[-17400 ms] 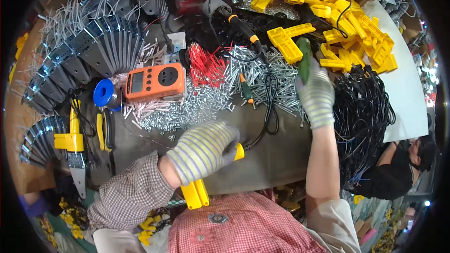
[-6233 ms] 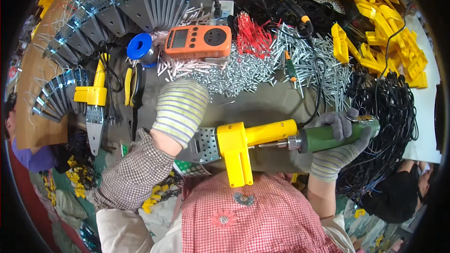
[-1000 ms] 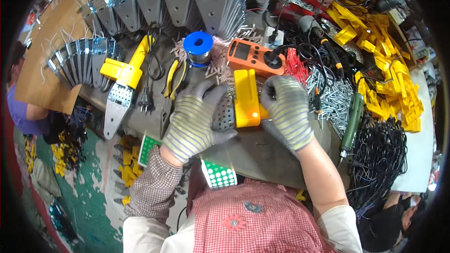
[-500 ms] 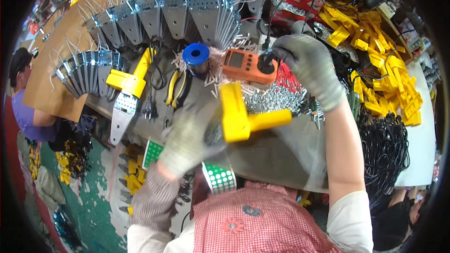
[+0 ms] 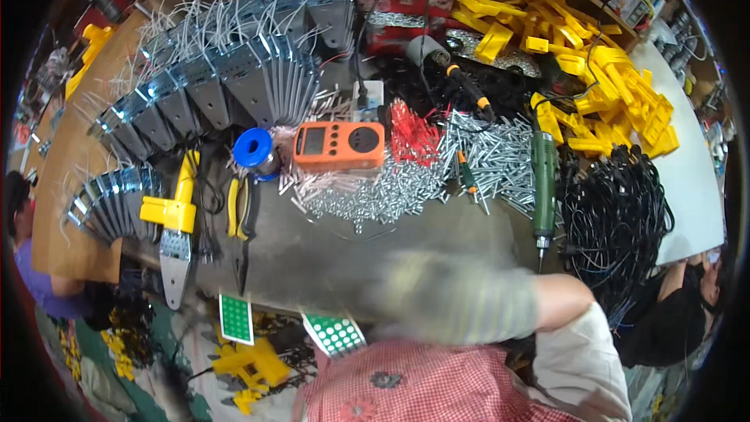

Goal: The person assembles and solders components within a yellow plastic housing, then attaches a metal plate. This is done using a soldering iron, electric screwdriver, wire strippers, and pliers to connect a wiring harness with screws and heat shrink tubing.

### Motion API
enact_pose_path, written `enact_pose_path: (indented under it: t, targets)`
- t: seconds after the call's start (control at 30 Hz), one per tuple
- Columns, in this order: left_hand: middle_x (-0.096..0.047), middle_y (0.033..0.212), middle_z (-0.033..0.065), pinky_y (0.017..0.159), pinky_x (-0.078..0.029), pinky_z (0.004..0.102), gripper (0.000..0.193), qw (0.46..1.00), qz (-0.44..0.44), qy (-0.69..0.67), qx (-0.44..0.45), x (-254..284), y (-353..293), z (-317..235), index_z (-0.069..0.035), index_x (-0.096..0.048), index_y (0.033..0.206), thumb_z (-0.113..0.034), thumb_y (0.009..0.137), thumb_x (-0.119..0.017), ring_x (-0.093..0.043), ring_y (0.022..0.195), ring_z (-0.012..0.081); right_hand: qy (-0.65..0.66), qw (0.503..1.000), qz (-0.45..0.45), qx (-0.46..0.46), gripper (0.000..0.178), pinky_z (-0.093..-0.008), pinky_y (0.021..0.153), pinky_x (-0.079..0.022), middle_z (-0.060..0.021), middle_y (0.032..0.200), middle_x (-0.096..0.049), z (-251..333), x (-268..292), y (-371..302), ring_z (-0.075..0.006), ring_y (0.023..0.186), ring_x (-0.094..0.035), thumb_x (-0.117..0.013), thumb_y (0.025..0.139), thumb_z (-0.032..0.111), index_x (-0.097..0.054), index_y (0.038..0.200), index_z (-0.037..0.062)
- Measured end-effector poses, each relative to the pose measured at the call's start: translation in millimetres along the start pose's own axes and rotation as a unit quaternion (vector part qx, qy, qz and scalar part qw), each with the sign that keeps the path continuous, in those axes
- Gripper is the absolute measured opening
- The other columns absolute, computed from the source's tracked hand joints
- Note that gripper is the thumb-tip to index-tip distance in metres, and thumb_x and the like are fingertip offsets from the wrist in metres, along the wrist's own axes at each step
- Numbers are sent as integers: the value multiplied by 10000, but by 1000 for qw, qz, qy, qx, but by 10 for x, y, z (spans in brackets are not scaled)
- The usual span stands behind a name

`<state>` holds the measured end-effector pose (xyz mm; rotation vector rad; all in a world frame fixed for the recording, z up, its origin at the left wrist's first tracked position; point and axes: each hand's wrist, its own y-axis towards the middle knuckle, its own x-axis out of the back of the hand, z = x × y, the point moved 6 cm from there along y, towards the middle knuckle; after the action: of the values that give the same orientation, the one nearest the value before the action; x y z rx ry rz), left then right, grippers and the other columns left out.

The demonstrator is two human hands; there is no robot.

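My right hand (image 5: 461,297), in a pale striped work glove, reaches leftward across the front edge of the bench, just above my red checked apron. Motion smears its fingers, so whether anything is in them is hidden. I cannot make out my left hand; a blurred grey shape lies low at the left. Left of the right hand, two green cards with white dots (image 5: 334,334) (image 5: 236,319) stand at the bench edge. Yellow-handled pliers (image 5: 238,219) lie beyond them. Farther left is a yellow plastic housing (image 5: 173,213) fitted to a grey metal plate (image 5: 175,270).
An orange multimeter (image 5: 340,145), a blue spool (image 5: 256,152) and loose screws (image 5: 383,191) cover the middle. A green electric screwdriver (image 5: 544,187) and black cables (image 5: 617,219) lie right. Yellow parts (image 5: 586,62) heap behind; metal plates (image 5: 195,94) stand back left. Another person (image 5: 47,289) is at left.
My right hand has come down from the multimeter to the front edge. The yellow housing by my left hand is gone from over the bench, and that hand has left it. The view has shifted.
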<state>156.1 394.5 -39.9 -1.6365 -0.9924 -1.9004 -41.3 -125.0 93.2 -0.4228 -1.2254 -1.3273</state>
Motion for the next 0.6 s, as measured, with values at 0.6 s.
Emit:
enact_pose_path:
  t: [0.6]
  targets:
    - [-698, 1149, 220, 931, -545, 446, 255, 887, -328, -78, 317, -931, 364, 854, 36, -694, 1176, -162, 1016, -699, -676, 1044, 404, -316, 823, -32, -470, 221, -510, 789, -552, -199, 954, -736, -3840, 960, -1607, -391, 909, -705, -762, 863, 226, -737, 1010, 62]
